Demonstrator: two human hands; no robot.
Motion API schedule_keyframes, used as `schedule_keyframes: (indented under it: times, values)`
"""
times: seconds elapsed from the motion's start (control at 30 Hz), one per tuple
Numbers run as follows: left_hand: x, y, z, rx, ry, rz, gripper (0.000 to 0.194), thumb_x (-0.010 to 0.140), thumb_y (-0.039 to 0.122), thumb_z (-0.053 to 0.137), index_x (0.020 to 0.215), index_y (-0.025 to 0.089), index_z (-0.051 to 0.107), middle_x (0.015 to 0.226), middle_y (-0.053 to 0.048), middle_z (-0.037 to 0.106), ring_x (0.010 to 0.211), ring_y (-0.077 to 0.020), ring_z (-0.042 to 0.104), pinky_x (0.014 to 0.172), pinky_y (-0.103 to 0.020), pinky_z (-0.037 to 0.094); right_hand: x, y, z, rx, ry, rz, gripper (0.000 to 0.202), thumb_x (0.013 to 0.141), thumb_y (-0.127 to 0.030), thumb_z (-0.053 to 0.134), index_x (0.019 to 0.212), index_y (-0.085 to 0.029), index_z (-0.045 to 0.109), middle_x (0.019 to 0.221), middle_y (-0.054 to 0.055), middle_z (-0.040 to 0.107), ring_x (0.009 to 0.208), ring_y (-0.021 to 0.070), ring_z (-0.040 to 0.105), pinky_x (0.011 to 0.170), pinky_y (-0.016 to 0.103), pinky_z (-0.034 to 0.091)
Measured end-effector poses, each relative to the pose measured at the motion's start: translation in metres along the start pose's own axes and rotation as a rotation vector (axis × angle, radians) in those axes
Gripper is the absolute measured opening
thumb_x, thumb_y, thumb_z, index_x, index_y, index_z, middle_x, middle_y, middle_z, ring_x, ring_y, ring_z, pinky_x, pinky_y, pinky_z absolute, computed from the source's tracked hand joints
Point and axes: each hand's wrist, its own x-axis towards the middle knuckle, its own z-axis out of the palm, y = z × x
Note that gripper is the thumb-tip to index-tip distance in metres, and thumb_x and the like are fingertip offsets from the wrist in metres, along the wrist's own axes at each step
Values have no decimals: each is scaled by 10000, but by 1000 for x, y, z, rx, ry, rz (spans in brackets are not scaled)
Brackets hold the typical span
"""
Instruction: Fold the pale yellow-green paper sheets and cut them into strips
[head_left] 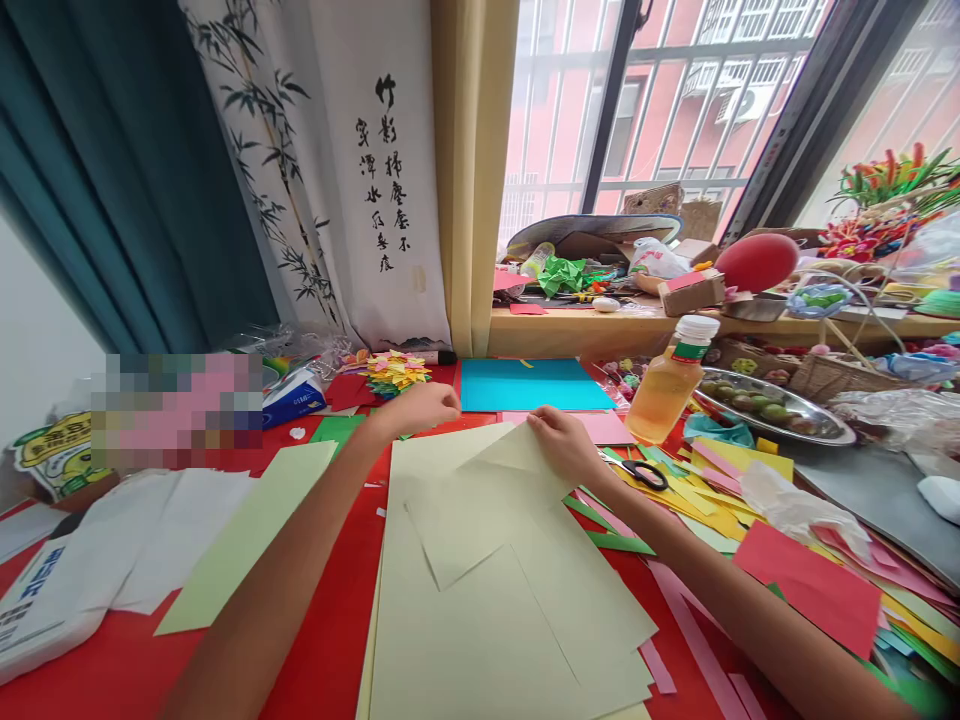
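Observation:
A stack of pale green paper (555,640) lies in front of me, with a smaller pale green sheet (472,520) on top. My right hand (561,440) pinches this sheet near its far right corner, and the sheet bends upward there. Over the stack's far left edge, my left hand (421,408) is closed with its fingers curled; no paper shows in it. Just beyond the left hand stands a yellow, pink and green folded-paper piece (401,372). A blue sheet (532,385) lies behind the stack.
Black-handled scissors (646,475) lie among paper strips on the right, near a bottle of amber liquid (667,385). A metal plate of green fruit (772,408) is farther right. On the left are another pale green sheet (247,540) and a white tissue pack (52,600).

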Motion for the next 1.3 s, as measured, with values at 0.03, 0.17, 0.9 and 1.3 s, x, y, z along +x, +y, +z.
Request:
schedule_keyframes:
  times: [0.03, 0.17, 0.9, 1.3]
  values:
    - [2, 6, 11, -39, -27, 42, 158, 643, 298, 513, 730, 195, 596, 771, -2, 613, 668, -136, 531, 518, -214, 348, -3, -6, 4, 18, -15, -16, 291, 800, -421, 371, 741, -196, 546, 760, 18, 595, 682, 161, 505, 561, 241, 339]
    - [10, 20, 48, -145, -38, 122, 222, 689, 338, 475, 784, 178, 596, 868, -21, 621, 796, -153, 545, 629, -219, 390, -13, -22, 15, 78, -41, -67, 301, 823, -411, 344, 751, -197, 542, 777, 11, 589, 696, 149, 504, 576, 230, 358]
    - [13, 15, 59, -449, -157, 73, 145, 604, 274, 483, 514, 161, 476, 545, 20, 408, 528, -93, 361, 504, -229, 303, -1, -18, -6, -53, 129, -36, 243, 815, -361, 357, 706, -200, 503, 724, 24, 584, 657, 164, 489, 552, 248, 321]
    - [2, 9, 19, -419, -321, 45, 201, 574, 233, 520, 426, 168, 400, 491, 24, 330, 464, -86, 306, 453, -245, 255, 12, 18, -28, -125, 209, 32, 286, 818, -391, 341, 732, -187, 523, 790, 55, 604, 691, 178, 495, 573, 263, 320]
